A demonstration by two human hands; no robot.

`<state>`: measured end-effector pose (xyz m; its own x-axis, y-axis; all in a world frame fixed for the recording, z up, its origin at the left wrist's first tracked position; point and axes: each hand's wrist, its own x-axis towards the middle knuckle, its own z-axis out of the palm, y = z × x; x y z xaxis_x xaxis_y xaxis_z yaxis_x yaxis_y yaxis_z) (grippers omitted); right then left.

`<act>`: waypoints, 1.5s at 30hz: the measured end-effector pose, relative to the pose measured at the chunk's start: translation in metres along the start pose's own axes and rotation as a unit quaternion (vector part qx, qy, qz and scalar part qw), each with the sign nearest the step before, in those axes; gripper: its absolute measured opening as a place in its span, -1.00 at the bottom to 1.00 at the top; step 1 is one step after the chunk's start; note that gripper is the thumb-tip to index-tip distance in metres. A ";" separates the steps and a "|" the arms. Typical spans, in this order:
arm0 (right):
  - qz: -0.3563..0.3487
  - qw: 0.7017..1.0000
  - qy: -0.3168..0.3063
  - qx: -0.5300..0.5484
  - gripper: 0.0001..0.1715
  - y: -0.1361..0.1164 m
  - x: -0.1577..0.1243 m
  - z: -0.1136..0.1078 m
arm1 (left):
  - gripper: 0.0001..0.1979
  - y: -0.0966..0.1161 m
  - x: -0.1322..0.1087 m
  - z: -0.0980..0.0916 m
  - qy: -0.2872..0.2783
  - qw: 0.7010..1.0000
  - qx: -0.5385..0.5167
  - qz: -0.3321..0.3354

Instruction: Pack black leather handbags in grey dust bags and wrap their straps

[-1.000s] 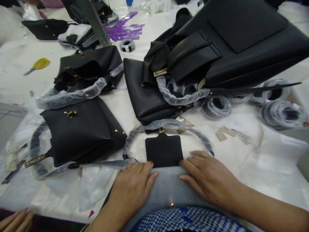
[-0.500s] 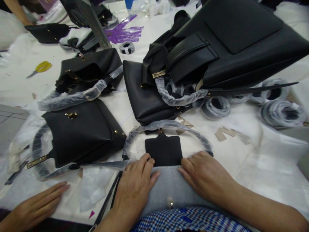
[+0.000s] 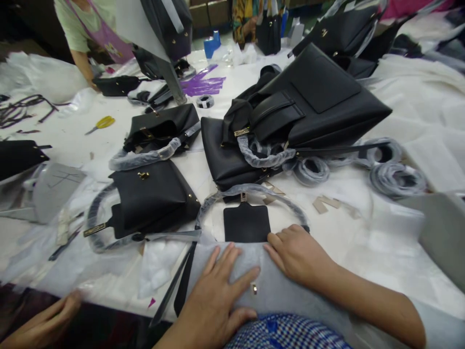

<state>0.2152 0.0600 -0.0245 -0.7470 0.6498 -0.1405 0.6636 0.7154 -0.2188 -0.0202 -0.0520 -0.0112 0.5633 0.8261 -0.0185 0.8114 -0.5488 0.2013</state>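
In front of me lies a black handbag, its facing side covered by a thin pale grey sheet [image 3: 290,300] with a small gold clasp [image 3: 255,289] showing. Its plastic-wrapped handle [image 3: 250,187] arches away from me, around a black flap tab [image 3: 247,223] with a metal fitting. My left hand [image 3: 218,291] rests on the sheet with fingers spread, holding nothing. At the top edge, right of the tab, my right hand [image 3: 296,254] has its fingers curled over the bag's rim, thumb on the near side. Just left lies another black handbag [image 3: 152,198] with a wrapped handle.
Black bags [image 3: 319,97] are piled behind, with plastic-wrapped coils [image 3: 395,179] at right. Yellow-handled scissors [image 3: 103,122] lie at left. A co-worker's hand [image 3: 54,315] is at lower left; other people stand across the table. A metal post [image 3: 170,80] rises at the back.
My left hand has slid from the bag's top edge down onto the sheet, fingers now spread. My right hand stays at the rim. The co-worker's hand has drawn back, and the view has tilted up.
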 end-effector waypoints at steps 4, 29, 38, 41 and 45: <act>-0.001 1.000 0.018 -0.003 -0.65 -0.002 -0.004 -0.001 | -0.28 0.002 -0.003 0.008 -0.010 0.999 -0.033 -0.010; -0.126 0.946 0.172 0.245 -0.81 -0.039 -0.013 -0.032 | -0.45 0.010 -0.006 0.011 0.099 0.995 -0.030 -0.006; -0.215 0.960 0.105 0.142 -0.56 -0.036 -0.040 0.002 | -0.47 0.014 -0.012 0.018 0.129 0.991 -0.014 -0.009; -0.203 0.963 0.113 0.137 -0.53 -0.037 -0.036 0.006 | -0.44 0.014 -0.012 0.018 0.131 0.991 -0.003 -0.009; -0.202 0.965 0.121 0.117 -0.53 -0.039 -0.041 0.009 | -0.41 0.015 -0.013 0.017 0.138 0.990 0.024 -0.023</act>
<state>0.2198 0.0028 -0.0190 -0.8925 0.3911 0.2247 0.2715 0.8636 -0.4247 -0.0126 -0.0728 -0.0247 0.4671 0.8503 0.2425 0.8454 -0.5098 0.1592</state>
